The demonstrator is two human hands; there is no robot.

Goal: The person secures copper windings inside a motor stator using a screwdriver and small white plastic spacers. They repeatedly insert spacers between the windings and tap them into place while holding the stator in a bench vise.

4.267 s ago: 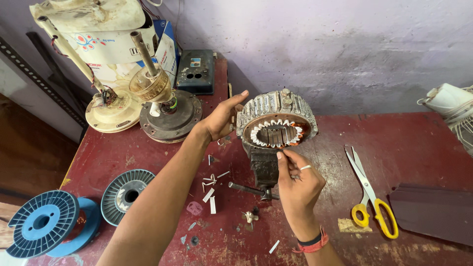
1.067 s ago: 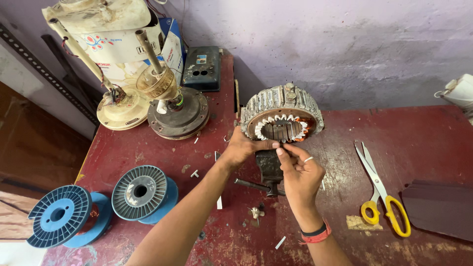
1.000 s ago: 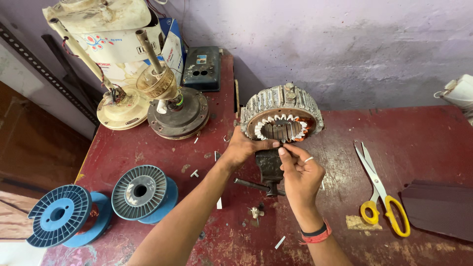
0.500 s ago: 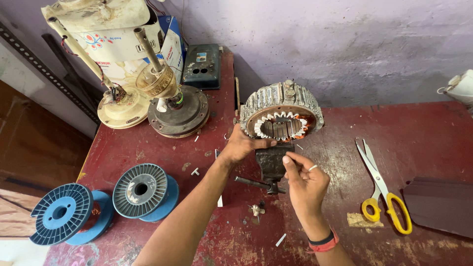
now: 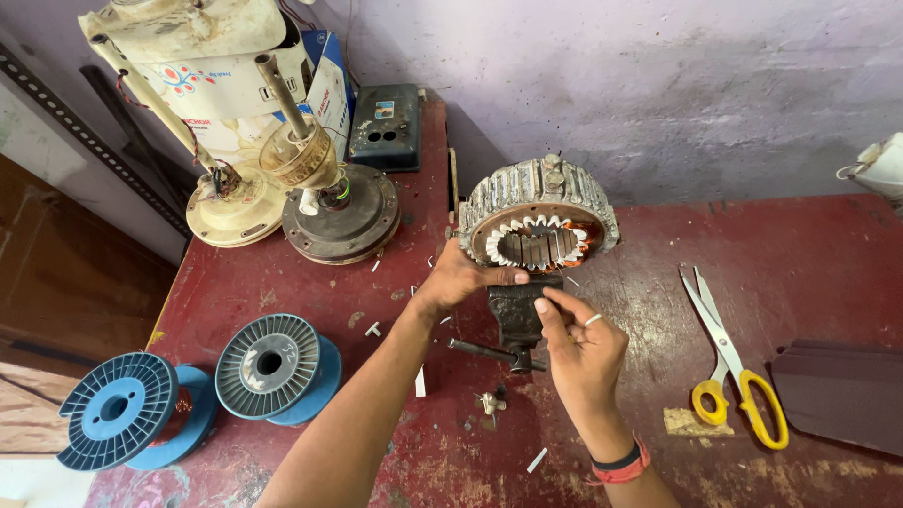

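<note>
Roughly centre of the red workbench (image 5: 809,254), toward the back wall: your motor stator (image 5: 538,221), clamped upright in a small dark bench vise (image 5: 515,315). Open bench lies to the right of it, up to the yellow-handled scissors (image 5: 729,362) and a stack of dark sheets (image 5: 842,381) at the right edge. Left side is tighter: two blue wire spools (image 5: 273,367) (image 5: 127,409) sit near the front-left edge, and dismantled fan motors (image 5: 334,212) and a cream fan housing (image 5: 230,202) crowd the back-left corner. Small white scraps and a screw litter the bench just in front of the vise.

Stator: ribbed grey laminated ring, rusty on its face, white slot-insulation pieces lining the inner teeth, a trace of copper at the lower right of the bore.

Your left hand (image 5: 461,277) grips the stator's lower-left rim, thumb stretched along the bottom edge. Your right hand (image 5: 583,343) is just below the stator, fingers pinched narrow at the vise top; whether anything sits between them, you cannot tell. Ring on one finger, red and black bands on the wrist.

Against half a second ago: your right hand has dropped slightly, from the stator's lower rim to the vise top; left hand and stator unchanged.
</note>
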